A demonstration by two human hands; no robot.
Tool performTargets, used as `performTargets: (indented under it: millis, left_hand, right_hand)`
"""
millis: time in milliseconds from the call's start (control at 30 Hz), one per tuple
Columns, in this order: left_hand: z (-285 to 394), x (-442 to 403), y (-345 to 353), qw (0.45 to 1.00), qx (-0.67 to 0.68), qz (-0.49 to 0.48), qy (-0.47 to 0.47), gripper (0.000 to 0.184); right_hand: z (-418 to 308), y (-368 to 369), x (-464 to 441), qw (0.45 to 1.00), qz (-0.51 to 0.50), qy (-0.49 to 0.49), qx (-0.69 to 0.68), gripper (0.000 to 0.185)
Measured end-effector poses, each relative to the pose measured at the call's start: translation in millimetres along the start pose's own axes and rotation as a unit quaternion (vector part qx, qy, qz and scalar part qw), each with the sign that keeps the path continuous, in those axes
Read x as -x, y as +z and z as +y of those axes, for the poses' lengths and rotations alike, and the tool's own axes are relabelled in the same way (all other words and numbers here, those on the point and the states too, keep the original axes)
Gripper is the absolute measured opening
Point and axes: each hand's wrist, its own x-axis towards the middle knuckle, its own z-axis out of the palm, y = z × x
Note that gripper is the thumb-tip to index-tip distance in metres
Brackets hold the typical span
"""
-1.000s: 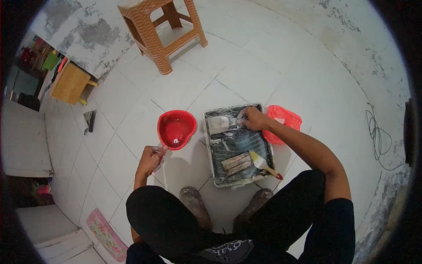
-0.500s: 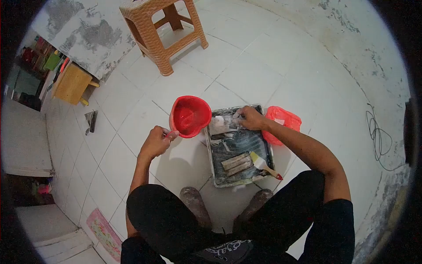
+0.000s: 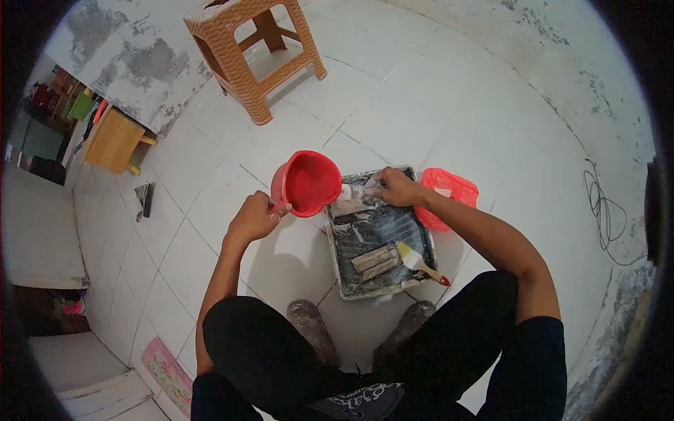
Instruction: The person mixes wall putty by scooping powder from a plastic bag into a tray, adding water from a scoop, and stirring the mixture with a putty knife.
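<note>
My left hand (image 3: 254, 219) is closed around the handle of a red plastic dipper (image 3: 309, 184). The dipper is tilted towards the tray, its lip over the tray's far left corner. Below it lies a black paint tray (image 3: 375, 230) smeared with white. At the tray's far end my right hand (image 3: 395, 188) is closed, with something whitish at its fingertips that I cannot make out. A pale grey flat piece (image 3: 347, 206) lies by those fingers. Nearer me in the tray rest a grey ridged block (image 3: 376, 262) and a paintbrush (image 3: 419, 262) with a red-tipped handle.
A red plastic bag (image 3: 456, 193) sits against the tray's right side. Further off stands a brown plastic stool (image 3: 260, 88). A scraper-like tool (image 3: 144, 200) lies on the tiles at left, near a small wooden stool (image 3: 114, 142). Thin cable (image 3: 602, 214) is coiled at right.
The dipper has tipped further over and shifted slightly right, towards the tray, with my left hand turning along. My right hand has stayed at the tray's far end.
</note>
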Motion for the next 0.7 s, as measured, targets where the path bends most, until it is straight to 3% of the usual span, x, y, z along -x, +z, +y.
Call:
performTargets:
  millis: [100, 167, 200, 267, 400, 500, 600, 700]
  left_hand:
    - [3.9, 2.3, 1.4, 0.999, 0.024, 0.034, 0.029, 0.049]
    - [7.8, 3.7, 0.9, 0.998, 0.007, 0.049, 0.031, 0.048]
    - [7.8, 2.5, 0.5, 0.998, 0.007, 0.049, 0.03, 0.048]
    - [7.9, -1.3, -0.9, 1.0, -0.005, 0.003, 0.01, 0.048]
    - [4.1, -2.4, 3.1, 0.999, -0.011, 0.027, 0.026, 0.048]
    - [7.5, -3.7, -0.2, 1.0, -0.023, -0.012, 0.0, 0.049]
    - [3.4, -6.0, 2.9, 0.999, -0.031, -0.011, -0.008, 0.049]
    - [-3.3, -7.9, 8.9, 0.999, -0.016, 0.029, 0.024, 0.052]
  right_hand:
    - [5.9, 4.7, -1.8, 1.0, 0.015, -0.011, -0.011, 0.029]
    - [-19.5, -11.8, 1.2, 0.996, -0.044, 0.075, -0.008, 0.046]
    - [-14.5, -8.4, 1.0, 0.996, -0.045, 0.075, -0.008, 0.046]
    - [-4.9, -0.3, -0.1, 1.0, 0.019, -0.006, 0.0, 0.029]
    - [15.6, 14.4, -4.5, 0.999, 0.033, -0.012, 0.003, 0.028]
    - [9.2, 9.1, -2.9, 0.998, 0.034, -0.017, 0.059, 0.028]
    - [2.9, 8.5, -2.3, 0.999, 0.008, 0.036, 0.02, 0.029]
    - [15.8, 18.1, -5.0, 0.998, 0.06, -0.023, 0.012, 0.029]
